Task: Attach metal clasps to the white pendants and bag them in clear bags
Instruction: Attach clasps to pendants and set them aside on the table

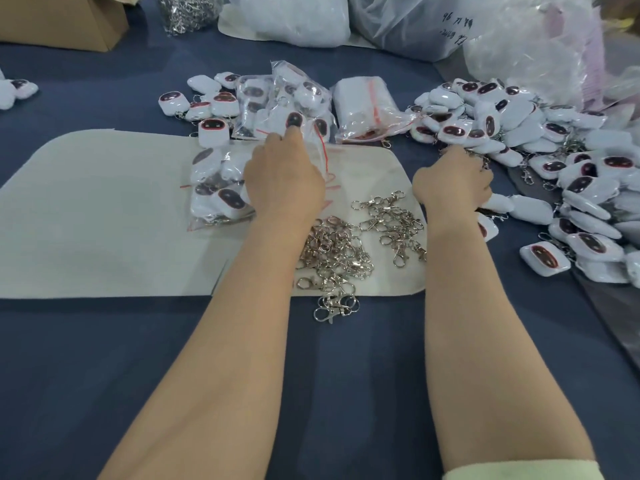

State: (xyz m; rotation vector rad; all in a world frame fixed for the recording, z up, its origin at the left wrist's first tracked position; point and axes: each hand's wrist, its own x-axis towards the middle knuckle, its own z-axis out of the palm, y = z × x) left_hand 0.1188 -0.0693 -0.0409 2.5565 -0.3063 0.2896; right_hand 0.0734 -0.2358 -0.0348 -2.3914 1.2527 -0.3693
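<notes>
A pale green sleeve cuff [519, 474] sits at the lower edge on the right arm, and both bare forearms stretch forward over the dark blue table cloth [104, 375]. At far left a cardboard box [62, 22] stands at the back, and a cream mat [104, 220] lies in front of it. On the mat rests a clear bag of white pendants [218, 188], with more filled bags [284, 102] behind it. The left hand [284, 178] reaches onto a clear bag with a red seal line [322, 150], index finger stretched forward; seen from the back, its grip cannot be told. Loose metal clasps [336, 251] are heaped on the mat between the arms. A stack of empty clear bags [363, 105] lies further back. The right hand [453, 178] has its fingers bent down into the edge of the pile of loose white pendants [554, 150]; whether it grasps one cannot be told.
</notes>
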